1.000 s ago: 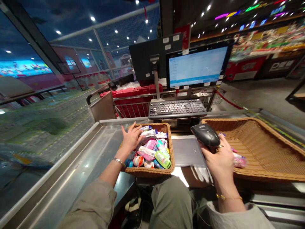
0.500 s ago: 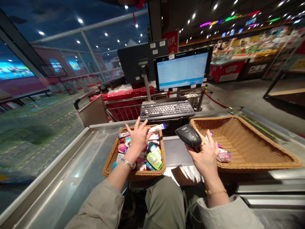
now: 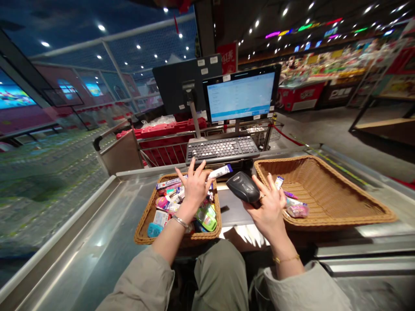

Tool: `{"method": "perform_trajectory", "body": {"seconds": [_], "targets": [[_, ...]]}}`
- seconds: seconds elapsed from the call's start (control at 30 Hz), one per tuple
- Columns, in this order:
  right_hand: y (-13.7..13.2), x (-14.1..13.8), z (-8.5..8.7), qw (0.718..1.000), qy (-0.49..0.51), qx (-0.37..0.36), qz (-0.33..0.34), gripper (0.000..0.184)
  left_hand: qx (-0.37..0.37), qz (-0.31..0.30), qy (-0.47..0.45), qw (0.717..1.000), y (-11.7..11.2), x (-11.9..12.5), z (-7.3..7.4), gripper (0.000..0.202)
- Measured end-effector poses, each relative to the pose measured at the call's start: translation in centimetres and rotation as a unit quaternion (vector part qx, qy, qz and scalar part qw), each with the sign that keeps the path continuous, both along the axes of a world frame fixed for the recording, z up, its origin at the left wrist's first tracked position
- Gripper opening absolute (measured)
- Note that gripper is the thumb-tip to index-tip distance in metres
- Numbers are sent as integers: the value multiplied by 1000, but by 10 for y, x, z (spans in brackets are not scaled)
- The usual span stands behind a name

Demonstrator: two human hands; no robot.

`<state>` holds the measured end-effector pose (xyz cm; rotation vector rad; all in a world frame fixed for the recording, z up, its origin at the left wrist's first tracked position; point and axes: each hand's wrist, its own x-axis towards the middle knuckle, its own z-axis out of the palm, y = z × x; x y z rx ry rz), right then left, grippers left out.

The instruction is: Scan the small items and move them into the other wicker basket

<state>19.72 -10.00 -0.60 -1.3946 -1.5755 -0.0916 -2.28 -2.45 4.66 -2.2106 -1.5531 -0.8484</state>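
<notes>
My left hand (image 3: 194, 190) is over the smaller wicker basket (image 3: 145, 220), its thumb side against a slim white and purple packet (image 3: 220, 171) that sticks out to the right. The other fingers are spread. Beneath it lie mixed small goods, among them a green bottle (image 3: 207, 218) and a turquoise item (image 3: 154, 230). My right hand (image 3: 269, 205) grips a black barcode scanner (image 3: 243, 186), whose head points left toward the packet. Behind that hand, the larger wicker basket (image 3: 340, 194) holds a pink wrapped item (image 3: 297, 210) and a few small packets, partly hidden by my fingers.
A keyboard (image 3: 223, 148) and a lit monitor (image 3: 241, 97) stand beyond the baskets, with a second screen (image 3: 178, 86) turned away. The metal counter (image 3: 106, 216) extends to the left. Behind it are a shopping cart and red crates (image 3: 165, 127).
The scanner and the packet have come closer together. The view has shifted slightly, and my left hand has moved a little to the right over the smaller basket.
</notes>
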Motion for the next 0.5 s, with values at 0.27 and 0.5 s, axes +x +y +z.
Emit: {"method": "perform_trajectory", "body": {"seconds": [0.27, 0.5], "targets": [[-1, 0, 0, 1000, -19, 15, 9, 25, -4, 2, -2, 1000, 2, 4, -3, 16], [-2, 0, 2, 1000, -19, 9, 14, 23, -5, 1, -8, 1000, 3, 6, -3, 15]]}}
